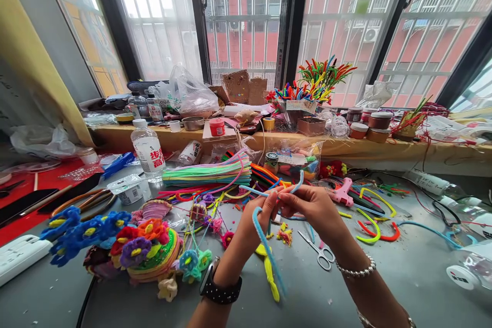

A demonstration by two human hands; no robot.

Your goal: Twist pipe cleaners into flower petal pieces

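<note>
My left hand (265, 210) and my right hand (303, 202) meet in the middle above the grey table, fingertips pinched together. Between them is a light blue pipe cleaner (265, 238), its long end hanging down past my left wrist and other ends sticking out above the fingers. The exact point where the fingers grip is partly hidden. Below my hands lie a yellow twisted pipe cleaner piece (271, 277) and a small yellow and red piece (284, 234). Small silver scissors (321, 253) rest just under my right wrist.
Pipe-cleaner flowers (134, 251) crowd the left of the table. Behind stand a bundle of pastel pipe cleaners (207, 171) and a white-capped bottle (148, 151). A pink glue gun (343, 193) lies at right, near a clear bottle (467, 271). Paint jars (378, 125) line the sill.
</note>
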